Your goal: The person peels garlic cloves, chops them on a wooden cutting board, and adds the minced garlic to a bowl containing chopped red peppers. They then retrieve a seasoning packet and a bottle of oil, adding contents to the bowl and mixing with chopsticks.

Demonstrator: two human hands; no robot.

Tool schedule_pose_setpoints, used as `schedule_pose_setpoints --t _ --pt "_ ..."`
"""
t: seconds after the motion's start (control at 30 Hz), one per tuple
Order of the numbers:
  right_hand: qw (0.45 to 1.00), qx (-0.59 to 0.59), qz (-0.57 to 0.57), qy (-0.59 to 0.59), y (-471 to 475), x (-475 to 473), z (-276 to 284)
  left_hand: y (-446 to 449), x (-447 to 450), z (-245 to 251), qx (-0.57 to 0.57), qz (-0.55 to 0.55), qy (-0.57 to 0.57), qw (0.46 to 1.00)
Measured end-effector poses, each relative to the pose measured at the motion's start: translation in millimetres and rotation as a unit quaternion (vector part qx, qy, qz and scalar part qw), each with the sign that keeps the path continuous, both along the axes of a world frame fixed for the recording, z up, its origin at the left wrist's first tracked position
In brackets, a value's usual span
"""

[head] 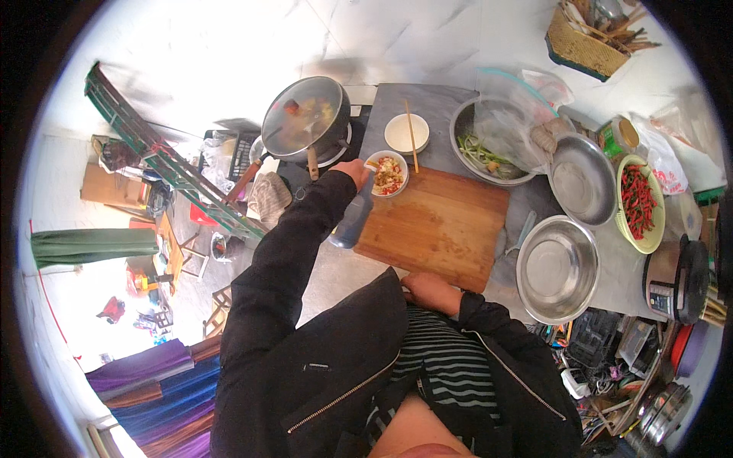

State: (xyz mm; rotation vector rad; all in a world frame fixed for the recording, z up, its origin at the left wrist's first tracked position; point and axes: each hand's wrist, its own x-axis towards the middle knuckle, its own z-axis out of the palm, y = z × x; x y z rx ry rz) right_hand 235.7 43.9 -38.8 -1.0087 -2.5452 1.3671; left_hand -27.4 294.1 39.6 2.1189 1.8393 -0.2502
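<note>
My left hand [353,170] is closed at the upper part of a translucent bluish plastic bottle [350,220], with its top beside a white bowl [404,182]. That bowl holds chopped red chili and pale minced pieces [387,174]. My right hand [433,293] has curled fingers at the front edge of a wooden cutting board [435,223], by my jacket; what its fingers hold, if anything, is hidden. Behind the board, a pair of chopsticks [411,129] lies across a second white bowl [398,134].
A glass-lidded wok [306,117] with food inside sits on the stove at back left. To the right are a steel basin with green onions [487,154], two steel basins [581,183] [550,275], a peeler-like tool [522,232], a basket of red chilies [639,200] and an electric cooker [673,280].
</note>
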Motion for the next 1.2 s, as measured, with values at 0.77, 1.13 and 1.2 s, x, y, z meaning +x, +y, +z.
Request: schedule_pose_setpoints --t 0.77,1.13,1.2 --pt "0.999 0.032 0.018 -0.014 -25.9 -22.1 20.4 -55.8 -11.3 36.4 0.124 -0.011 -0.094 0.988" --pt "0.991 0.047 0.109 -0.061 -32.3 -71.3 44.0 -276.1 -124.7 47.4 0.246 0.151 -0.324 0.901" --pt "0.984 0.045 0.151 -0.083 -34.8 -88.1 46.5 -322.8 -146.2 20.6 0.251 0.185 -0.330 0.891"
